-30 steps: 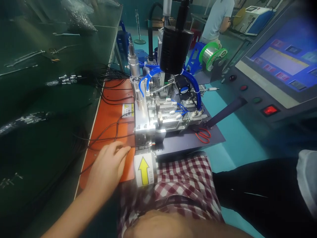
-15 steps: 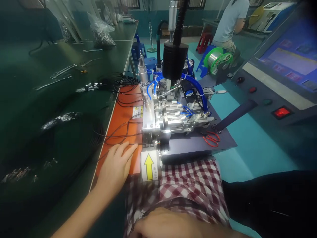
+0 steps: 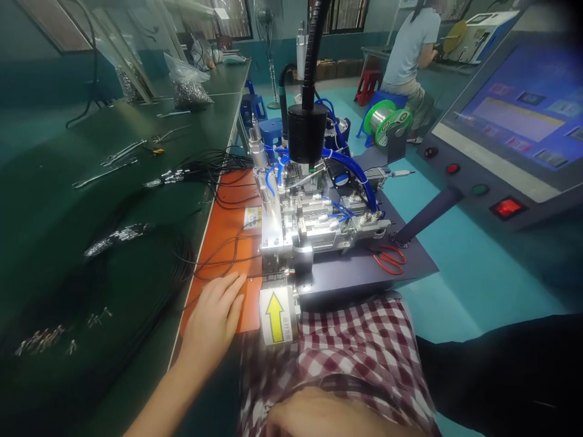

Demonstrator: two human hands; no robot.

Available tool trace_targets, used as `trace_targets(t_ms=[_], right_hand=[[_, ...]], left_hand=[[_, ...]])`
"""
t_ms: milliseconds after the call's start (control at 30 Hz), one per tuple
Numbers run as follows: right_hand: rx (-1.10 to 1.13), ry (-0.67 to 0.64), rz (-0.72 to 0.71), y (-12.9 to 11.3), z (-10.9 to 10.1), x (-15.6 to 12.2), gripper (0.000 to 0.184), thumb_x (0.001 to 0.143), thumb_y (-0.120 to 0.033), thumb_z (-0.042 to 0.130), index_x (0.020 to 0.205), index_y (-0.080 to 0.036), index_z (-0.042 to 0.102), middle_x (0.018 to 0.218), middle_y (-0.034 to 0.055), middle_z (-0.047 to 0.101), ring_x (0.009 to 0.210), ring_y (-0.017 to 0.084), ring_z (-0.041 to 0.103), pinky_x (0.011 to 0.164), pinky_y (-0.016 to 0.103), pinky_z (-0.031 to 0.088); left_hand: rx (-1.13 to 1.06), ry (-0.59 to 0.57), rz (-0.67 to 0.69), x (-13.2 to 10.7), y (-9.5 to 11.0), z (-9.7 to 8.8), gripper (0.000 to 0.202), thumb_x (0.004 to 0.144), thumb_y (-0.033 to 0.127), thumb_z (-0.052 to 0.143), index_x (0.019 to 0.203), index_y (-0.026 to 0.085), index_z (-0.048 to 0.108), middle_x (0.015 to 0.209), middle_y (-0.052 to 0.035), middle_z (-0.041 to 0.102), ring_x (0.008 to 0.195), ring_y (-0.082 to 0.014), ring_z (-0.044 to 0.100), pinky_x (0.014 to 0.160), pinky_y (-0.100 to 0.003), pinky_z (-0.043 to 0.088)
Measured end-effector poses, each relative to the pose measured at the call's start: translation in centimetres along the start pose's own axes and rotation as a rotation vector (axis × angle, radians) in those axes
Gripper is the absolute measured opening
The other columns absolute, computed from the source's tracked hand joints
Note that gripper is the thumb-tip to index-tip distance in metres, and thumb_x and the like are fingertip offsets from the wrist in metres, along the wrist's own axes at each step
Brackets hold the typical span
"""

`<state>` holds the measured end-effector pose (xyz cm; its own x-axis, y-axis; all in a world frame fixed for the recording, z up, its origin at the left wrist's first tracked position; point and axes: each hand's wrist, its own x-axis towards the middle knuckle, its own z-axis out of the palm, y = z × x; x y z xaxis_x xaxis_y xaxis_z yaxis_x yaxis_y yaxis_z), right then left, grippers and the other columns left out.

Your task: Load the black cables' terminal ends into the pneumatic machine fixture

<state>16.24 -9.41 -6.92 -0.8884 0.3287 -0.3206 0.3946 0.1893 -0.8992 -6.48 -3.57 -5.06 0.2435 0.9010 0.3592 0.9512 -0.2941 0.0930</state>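
Note:
My left hand [image 3: 213,318] lies flat on the orange mat [image 3: 228,227], fingers stretched out toward the front of a small metal machine [image 3: 310,218] with blue hoses. Its fingertips rest on or beside a thin black wire [image 3: 228,258] that runs into the machine's front slot. A cylinder with a yellow arrow label [image 3: 277,315] sits just right of the hand. My right hand [image 3: 319,419] is low at the bottom edge, resting against a red checked cloth [image 3: 355,346]; its fingers are hidden.
Bundles of black wires with metal ends [image 3: 136,230] lie on the green bench at left. Red scissors [image 3: 389,258] sit on the machine's dark base. A control panel with a screen [image 3: 510,127] stands at right. Another person [image 3: 412,48] sits at the back.
The view has tilted up, showing more of the room. My left hand has stayed flat on the orange mat by the wire; my right hand remains low.

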Motion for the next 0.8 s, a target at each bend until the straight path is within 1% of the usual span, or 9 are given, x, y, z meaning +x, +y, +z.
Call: trace_targets(t_ms=[200,267,367,433,567,633,700,800], right_hand=[[-0.006,-0.024,0.087,-0.1,-0.3,-0.5,0.030,0.093,-0.033,0.056,0.118,-0.017,0.058,0.120,0.0088,0.060,0.099,0.021,0.062,0.084,0.041,0.054],[-0.011,-0.032,0.120,-0.2,-0.3,-0.8,0.029,0.091,-0.039,0.057,0.112,-0.019,0.062,0.111,0.0066,0.064,0.095,0.021,0.063,0.081,0.038,0.054],[-0.015,-0.017,0.151,-0.4,-0.4,-1.1,0.030,0.084,-0.049,0.059,0.100,-0.025,0.067,0.094,0.0028,0.069,0.091,0.025,0.065,0.073,0.032,0.051],[-0.016,0.003,0.165,-0.5,-0.4,-1.3,0.029,0.083,-0.050,0.058,0.096,-0.027,0.068,0.089,0.0023,0.070,0.091,0.026,0.066,0.069,0.030,0.049],[-0.010,0.020,0.182,-0.5,-0.3,-1.7,0.030,0.084,-0.051,0.054,0.097,-0.028,0.068,0.094,0.0030,0.070,0.094,0.025,0.065,0.066,0.028,0.047],[-0.006,0.012,0.195,-0.5,-0.2,-1.8,0.031,0.082,-0.053,0.055,0.098,-0.029,0.068,0.096,0.0027,0.069,0.095,0.025,0.065,0.065,0.028,0.047],[-0.002,0.009,0.211,-0.4,0.0,-1.8,0.032,0.081,-0.053,0.056,0.100,-0.030,0.067,0.099,0.0027,0.069,0.099,0.026,0.064,0.066,0.028,0.048],[0.004,0.014,0.231,-0.3,0.3,-1.7,0.032,0.081,-0.053,0.055,0.102,-0.031,0.066,0.104,0.0027,0.068,0.106,0.027,0.061,0.069,0.029,0.048]], left_hand=[[-0.009,0.017,0.010,0.1,-0.1,0.0,0.038,0.095,0.029,0.039,0.124,0.013,0.057,0.121,-0.0134,0.061,0.110,-0.0278,0.054,0.095,-0.045,0.048],[-0.018,0.014,-0.004,0.1,-0.1,-0.1,0.038,0.096,0.029,0.038,0.124,0.013,0.057,0.121,-0.0133,0.061,0.110,-0.0276,0.054,0.094,-0.045,0.049],[-0.022,0.000,-0.017,0.2,0.0,-0.2,0.038,0.095,0.030,0.039,0.124,0.014,0.058,0.121,-0.0133,0.061,0.111,-0.0275,0.055,0.093,-0.044,0.050],[-0.024,-0.001,-0.015,0.2,0.1,-0.2,0.038,0.095,0.030,0.040,0.123,0.013,0.059,0.121,-0.0138,0.061,0.111,-0.0277,0.055,0.093,-0.045,0.050],[-0.037,-0.017,-0.033,0.0,0.1,-0.3,0.038,0.095,0.029,0.040,0.122,0.012,0.060,0.121,-0.0139,0.062,0.111,-0.0278,0.055,0.095,-0.045,0.050],[-0.049,-0.036,-0.051,0.1,0.1,-0.3,0.039,0.095,0.030,0.039,0.123,0.013,0.060,0.122,-0.0134,0.062,0.112,-0.0275,0.055,0.096,-0.045,0.050],[-0.068,-0.057,-0.071,0.6,-0.1,-0.3,0.040,0.095,0.031,0.038,0.125,0.013,0.059,0.126,-0.0132,0.060,0.116,-0.0274,0.054,0.099,-0.046,0.048],[-0.109,-0.081,-0.107,2.1,-0.8,-0.1,0.042,0.095,0.033,0.036,0.126,0.014,0.057,0.134,-0.0123,0.056,0.123,-0.0266,0.051,0.103,-0.046,0.045]])
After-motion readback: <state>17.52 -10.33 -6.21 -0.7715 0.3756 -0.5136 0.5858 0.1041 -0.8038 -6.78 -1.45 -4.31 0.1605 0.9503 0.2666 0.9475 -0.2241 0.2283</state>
